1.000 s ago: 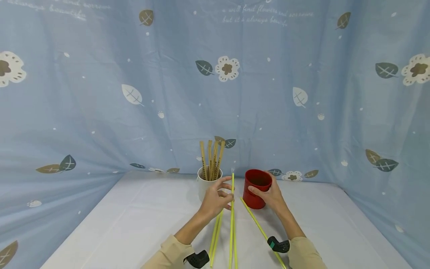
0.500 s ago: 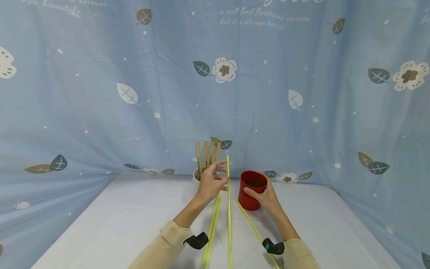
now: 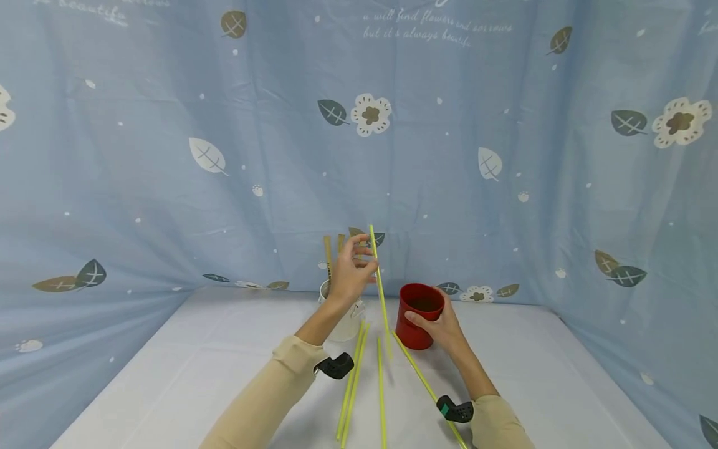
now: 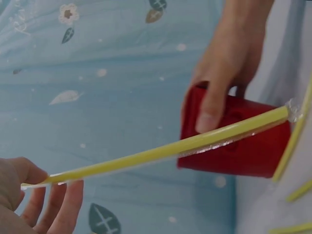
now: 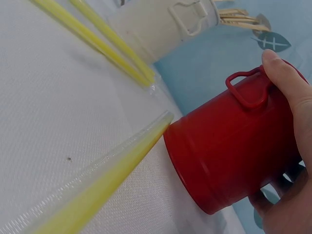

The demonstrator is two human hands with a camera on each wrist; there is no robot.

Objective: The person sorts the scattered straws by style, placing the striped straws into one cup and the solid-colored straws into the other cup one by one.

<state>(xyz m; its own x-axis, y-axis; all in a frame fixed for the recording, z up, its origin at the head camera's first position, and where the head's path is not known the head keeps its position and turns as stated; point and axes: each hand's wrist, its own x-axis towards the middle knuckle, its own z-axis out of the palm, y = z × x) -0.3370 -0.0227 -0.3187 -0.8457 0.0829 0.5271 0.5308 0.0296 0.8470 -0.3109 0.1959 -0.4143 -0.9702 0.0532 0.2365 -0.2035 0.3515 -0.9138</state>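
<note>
My left hand [image 3: 353, 274] pinches a long yellow straw [image 3: 382, 302] in a clear plastic wrapper near its upper end. The straw hangs steeply, its blurred lower end over the table. In the left wrist view the straw overlaps a small red metal bucket [image 4: 243, 161]. My right hand [image 3: 445, 321] grips this red bucket around its right side near the rim, thumb on the front. It stands on the table, and a wire handle [image 5: 251, 90] shows on its side in the right wrist view. To its left is a cream metal bucket [image 3: 346, 327], partly behind my left hand.
Tan paper-like slim packets [image 3: 328, 252] stand in the cream bucket. Two wrapped yellow straws [image 3: 352, 386] lie side by side, another single straw [image 3: 381, 393] lies to their right, and one straw [image 3: 417, 371] slants under the right wrist. A blue patterned curtain [image 3: 291, 187] hangs behind.
My left hand has raised the straw up and slightly left, from lying level with another straw to hanging above the table. The right hand keeps its grip on the red bucket.
</note>
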